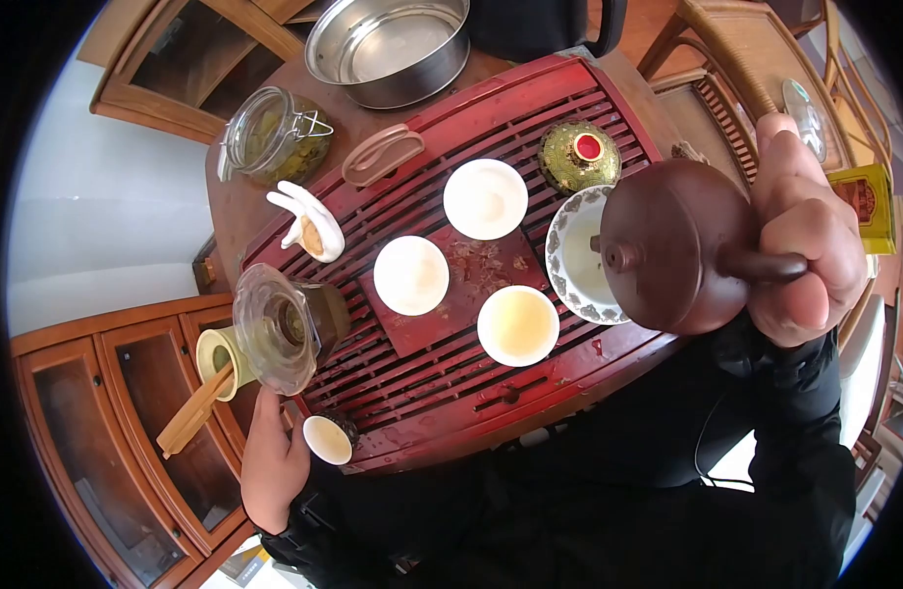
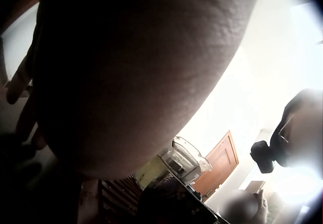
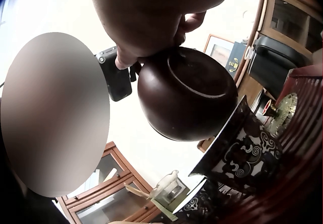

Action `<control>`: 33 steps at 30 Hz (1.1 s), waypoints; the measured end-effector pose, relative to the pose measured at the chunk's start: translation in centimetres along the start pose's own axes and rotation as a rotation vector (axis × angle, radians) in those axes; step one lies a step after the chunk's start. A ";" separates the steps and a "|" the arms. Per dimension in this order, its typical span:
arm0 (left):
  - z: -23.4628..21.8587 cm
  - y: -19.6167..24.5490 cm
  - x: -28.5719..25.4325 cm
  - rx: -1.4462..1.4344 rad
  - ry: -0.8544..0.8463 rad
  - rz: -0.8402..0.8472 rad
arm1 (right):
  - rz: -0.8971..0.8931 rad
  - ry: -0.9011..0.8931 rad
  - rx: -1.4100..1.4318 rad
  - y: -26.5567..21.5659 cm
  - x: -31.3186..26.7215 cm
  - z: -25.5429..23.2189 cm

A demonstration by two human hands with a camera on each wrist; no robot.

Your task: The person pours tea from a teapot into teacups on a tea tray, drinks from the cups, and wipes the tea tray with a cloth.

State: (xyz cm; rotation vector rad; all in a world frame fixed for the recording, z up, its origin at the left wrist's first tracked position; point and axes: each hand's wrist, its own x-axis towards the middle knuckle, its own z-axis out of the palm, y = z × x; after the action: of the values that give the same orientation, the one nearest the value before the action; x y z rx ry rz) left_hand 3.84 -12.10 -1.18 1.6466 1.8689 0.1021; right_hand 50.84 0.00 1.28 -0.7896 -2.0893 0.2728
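In the head view, my right hand (image 1: 810,240) grips the handle of a dark brown clay teapot (image 1: 682,240). The teapot is tilted, its spout overlapping a white patterned bowl (image 1: 574,260) on the red tea tray (image 1: 510,93). From the right wrist, the teapot's rounded base (image 3: 186,97) shows above the bowl's ornate dark outside (image 3: 242,158). My left hand (image 1: 275,466) rests at the tray's left end, fingers beside a glass pitcher (image 1: 285,329) and near a small cup (image 1: 329,440). Its wrist view shows mostly the dark palm (image 2: 141,82), with loosely extended fingers (image 2: 22,108).
Several white cups, one a cup of pale tea (image 1: 518,326), sit mid-tray. A green-gold lid (image 1: 579,157), a white hand figurine (image 1: 309,221) and a holder with wooden tools (image 1: 221,363) stand around. Behind are a glass jar (image 1: 280,137), a steel pot (image 1: 388,49) and a black kettle (image 1: 535,29).
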 end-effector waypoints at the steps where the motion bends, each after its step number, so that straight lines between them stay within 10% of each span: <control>1: 0.0 -0.1 0.0 0.000 0.000 0.000 | -0.008 0.009 0.022 0.2 -0.1 0.0; 33: -0.2 0.1 0.0 0.010 -0.023 -0.062 | -0.009 0.006 0.015 0.2 0.2 0.5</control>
State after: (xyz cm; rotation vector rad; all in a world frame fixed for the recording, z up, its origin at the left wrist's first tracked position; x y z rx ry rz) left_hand 3.83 -11.98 -0.96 1.5885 1.9042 0.0476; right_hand 50.41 0.29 1.04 -0.7711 -2.0828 0.2808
